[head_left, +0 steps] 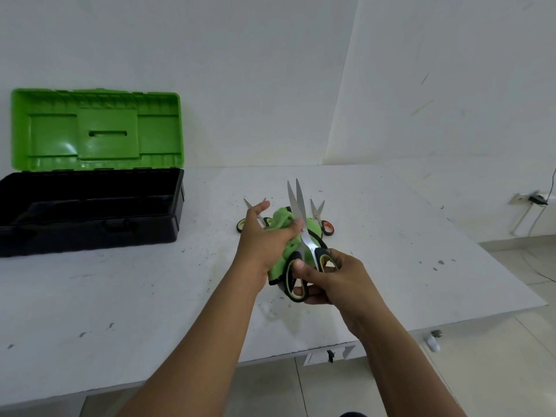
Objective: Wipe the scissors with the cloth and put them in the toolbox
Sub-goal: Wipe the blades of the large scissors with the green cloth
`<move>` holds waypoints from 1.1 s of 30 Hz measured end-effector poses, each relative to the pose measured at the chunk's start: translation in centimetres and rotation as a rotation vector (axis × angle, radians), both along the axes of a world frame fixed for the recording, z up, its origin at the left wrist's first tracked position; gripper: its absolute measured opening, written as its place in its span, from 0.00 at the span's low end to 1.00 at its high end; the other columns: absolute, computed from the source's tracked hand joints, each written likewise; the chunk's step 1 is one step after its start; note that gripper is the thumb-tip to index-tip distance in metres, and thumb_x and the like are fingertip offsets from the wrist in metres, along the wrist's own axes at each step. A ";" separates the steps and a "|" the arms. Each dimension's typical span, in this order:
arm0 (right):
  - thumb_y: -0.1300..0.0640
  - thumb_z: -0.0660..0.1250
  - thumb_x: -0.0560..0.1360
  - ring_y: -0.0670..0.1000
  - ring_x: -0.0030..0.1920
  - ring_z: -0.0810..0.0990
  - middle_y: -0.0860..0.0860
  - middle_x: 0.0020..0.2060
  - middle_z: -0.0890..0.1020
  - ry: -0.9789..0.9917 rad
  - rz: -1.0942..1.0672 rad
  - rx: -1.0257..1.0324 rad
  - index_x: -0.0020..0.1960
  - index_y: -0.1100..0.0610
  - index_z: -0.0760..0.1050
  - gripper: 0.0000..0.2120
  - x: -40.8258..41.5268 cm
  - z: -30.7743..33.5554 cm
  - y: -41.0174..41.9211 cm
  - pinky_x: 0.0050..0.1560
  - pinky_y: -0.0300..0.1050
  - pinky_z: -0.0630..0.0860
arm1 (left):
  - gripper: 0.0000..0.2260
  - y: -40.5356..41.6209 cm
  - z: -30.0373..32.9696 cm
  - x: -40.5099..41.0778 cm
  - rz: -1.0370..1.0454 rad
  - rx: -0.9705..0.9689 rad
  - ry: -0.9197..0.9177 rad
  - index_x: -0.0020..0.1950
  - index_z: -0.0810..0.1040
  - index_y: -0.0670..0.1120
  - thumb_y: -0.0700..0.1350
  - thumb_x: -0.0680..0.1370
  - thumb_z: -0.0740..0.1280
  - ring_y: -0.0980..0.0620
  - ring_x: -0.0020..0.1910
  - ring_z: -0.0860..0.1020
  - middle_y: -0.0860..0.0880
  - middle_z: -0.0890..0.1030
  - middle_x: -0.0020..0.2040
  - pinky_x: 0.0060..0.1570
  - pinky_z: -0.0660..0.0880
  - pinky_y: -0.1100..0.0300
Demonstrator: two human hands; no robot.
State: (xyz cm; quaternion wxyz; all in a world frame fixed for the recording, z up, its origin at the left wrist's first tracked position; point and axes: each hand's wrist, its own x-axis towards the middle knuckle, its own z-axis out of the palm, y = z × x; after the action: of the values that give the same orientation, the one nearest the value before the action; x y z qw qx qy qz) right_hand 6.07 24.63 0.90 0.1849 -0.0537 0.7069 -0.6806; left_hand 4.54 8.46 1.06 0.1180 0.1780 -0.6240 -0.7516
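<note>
My right hand (334, 281) grips the black-and-green handles of a pair of scissors (298, 206), blades slightly apart and pointing up and away. My left hand (264, 236) holds a green cloth (281, 219) bunched against the blades near the pivot. Two more pairs of scissors lie on the table behind: one with green-black handles (243, 224) partly hidden by my left hand, one with orange handles (323, 219). The toolbox (90, 224), black with its green lid (96, 130) standing open, sits at the left of the table.
The white table (120, 296) carries scattered dark specks. Its front edge runs across below my forearms and its right edge slants off at the right. A wall socket with a cable (532, 200) is at the far right, and tiled floor lies below.
</note>
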 end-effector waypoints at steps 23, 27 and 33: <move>0.55 0.76 0.77 0.54 0.35 0.85 0.59 0.40 0.88 0.018 0.186 0.179 0.43 0.58 0.79 0.09 0.8 0.2 1.2 0.32 0.42 0.70 | 0.27 -0.7 1.7 -1.4 0.170 0.075 -0.015 0.67 0.69 0.56 0.43 0.75 0.80 0.44 0.63 0.80 0.44 0.75 0.69 0.65 0.79 0.46; 0.55 0.77 0.77 0.55 0.36 0.86 0.58 0.40 0.88 0.010 0.212 0.216 0.47 0.61 0.81 0.09 1.2 -0.3 2.1 0.31 0.41 0.70 | 0.26 -1.2 1.7 -2.3 0.178 0.111 -0.011 0.67 0.70 0.54 0.43 0.76 0.80 0.46 0.61 0.80 0.45 0.76 0.68 0.60 0.80 0.50; 0.55 0.77 0.77 0.55 0.37 0.87 0.58 0.41 0.88 0.024 0.205 0.219 0.44 0.59 0.79 0.10 1.4 -0.6 3.4 0.33 0.43 0.72 | 0.28 -1.6 1.3 -2.2 0.185 0.247 -0.050 0.69 0.70 0.56 0.45 0.75 0.80 0.44 0.58 0.84 0.44 0.80 0.65 0.60 0.82 0.42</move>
State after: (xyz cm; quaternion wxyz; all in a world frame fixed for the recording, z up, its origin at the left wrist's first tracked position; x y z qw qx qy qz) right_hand 7.50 28.05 0.33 0.2497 -0.1130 0.7700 -0.5762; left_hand 2.32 6.87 2.35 0.1482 0.2665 -0.5104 -0.8040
